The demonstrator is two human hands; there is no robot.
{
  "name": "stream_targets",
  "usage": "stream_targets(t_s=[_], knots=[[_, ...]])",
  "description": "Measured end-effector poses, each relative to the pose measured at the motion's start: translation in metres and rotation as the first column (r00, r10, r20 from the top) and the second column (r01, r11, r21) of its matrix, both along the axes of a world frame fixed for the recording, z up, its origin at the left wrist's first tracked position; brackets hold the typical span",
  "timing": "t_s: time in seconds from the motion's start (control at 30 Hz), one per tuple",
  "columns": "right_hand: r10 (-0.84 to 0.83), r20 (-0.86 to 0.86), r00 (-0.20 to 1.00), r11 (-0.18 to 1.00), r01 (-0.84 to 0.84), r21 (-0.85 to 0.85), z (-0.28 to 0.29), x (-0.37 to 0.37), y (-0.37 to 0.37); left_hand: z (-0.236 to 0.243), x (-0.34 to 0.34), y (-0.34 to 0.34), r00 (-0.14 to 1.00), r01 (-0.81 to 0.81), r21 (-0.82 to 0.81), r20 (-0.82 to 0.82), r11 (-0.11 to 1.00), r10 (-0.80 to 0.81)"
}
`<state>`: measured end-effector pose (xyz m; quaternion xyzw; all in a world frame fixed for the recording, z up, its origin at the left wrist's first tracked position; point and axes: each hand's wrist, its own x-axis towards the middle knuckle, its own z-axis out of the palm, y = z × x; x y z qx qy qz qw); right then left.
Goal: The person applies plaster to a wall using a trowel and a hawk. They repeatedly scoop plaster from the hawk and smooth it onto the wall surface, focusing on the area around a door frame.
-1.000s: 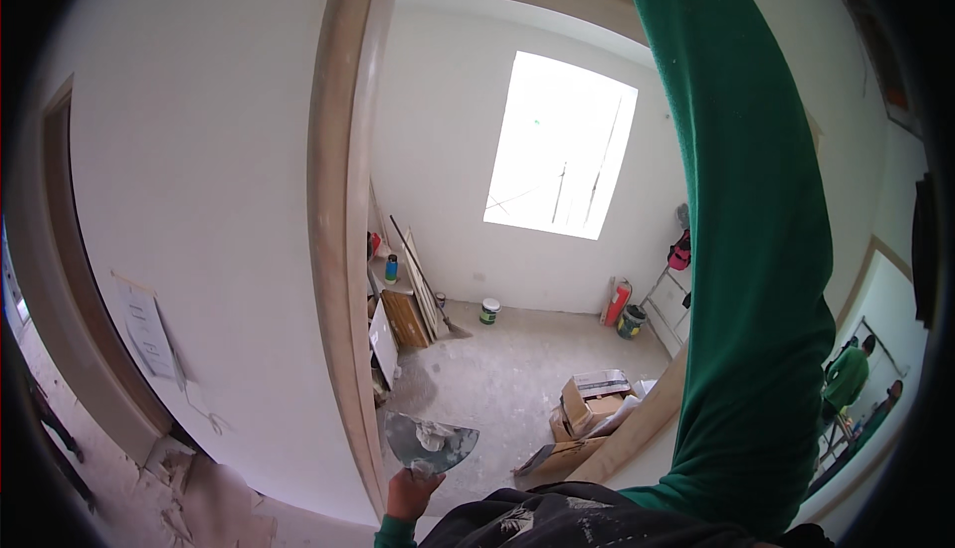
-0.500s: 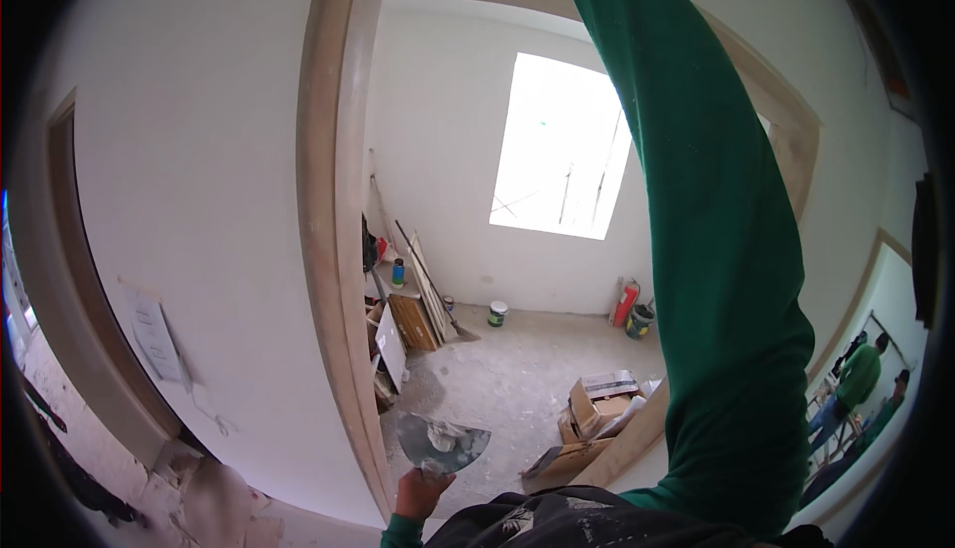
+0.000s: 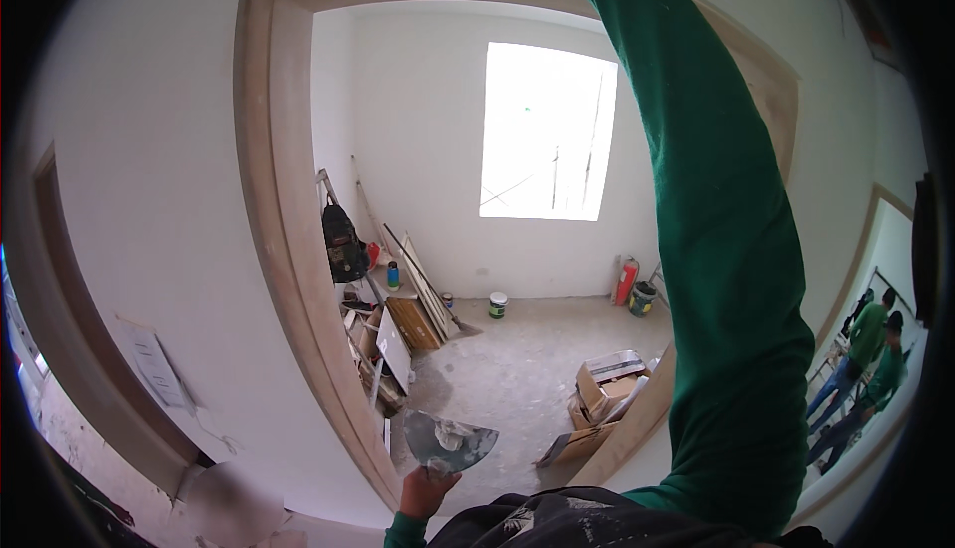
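Observation:
My left hand (image 3: 428, 491) is low in the view, its fingers wrapped round the base of a wide putty knife (image 3: 426, 437) with a dark, half-moon blade. A whitish lump of putty (image 3: 453, 435) sits on the blade. My right arm, in a green sleeve (image 3: 731, 240), reaches up across the right side of the opening and leaves the picture at the top, so my right hand is out of sight. Around the opening runs a beige door frame (image 3: 269, 140), whose head passes behind the raised sleeve.
Beyond the frame, cardboard boxes (image 3: 604, 389) lie at the right, with a fire extinguisher (image 3: 626, 280) and buckets (image 3: 642, 298) by the far wall. Boards (image 3: 411, 323) and a backpack (image 3: 343, 245) are on the left. People in green (image 3: 863, 334) stand far right.
The door frame and window have shifted left in view, and the backpack now shows inside the room. My left hand still holds the putty knife low; my right arm stays raised.

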<state>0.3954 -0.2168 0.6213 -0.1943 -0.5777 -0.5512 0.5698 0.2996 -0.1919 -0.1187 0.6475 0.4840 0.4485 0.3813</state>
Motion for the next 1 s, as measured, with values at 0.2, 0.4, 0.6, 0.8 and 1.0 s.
stream_targets(t_s=[0.2, 0.4, 0.6, 0.8, 1.0], knots=[[0.263, 0.042, 0.964, 0.944, -0.248, -0.219, -0.054, 0.059, -0.078, 0.017, 0.013, -0.003, 0.996, 0.083, 0.033, 0.018, 0.996, -0.084], [0.662, -0.457, 0.594, 0.131, -0.692, -0.710, -0.219, 0.102, -0.010, 0.099, -0.008, -0.030, 0.951, 0.190, -0.025, 0.254, 0.981, -0.177], [0.063, -0.751, 0.658, -0.730, -0.482, -0.484, -0.435, 0.126, 0.026, 0.148, 0.015, -0.040, 0.898, 0.403, 0.030, 0.178, 0.915, -0.401], [0.307, -0.157, 0.939, -0.610, 0.068, -0.789, -0.417, 0.154, 0.035, 0.130, -0.004, -0.054, 0.888, 0.144, 0.050, 0.435, 0.988, -0.151], [0.603, -0.423, 0.676, -0.036, -0.506, -0.861, -0.262, 0.120, 0.031, 0.128, -0.034, -0.052, 0.928, 0.053, 0.038, 0.367, 0.998, -0.063]])
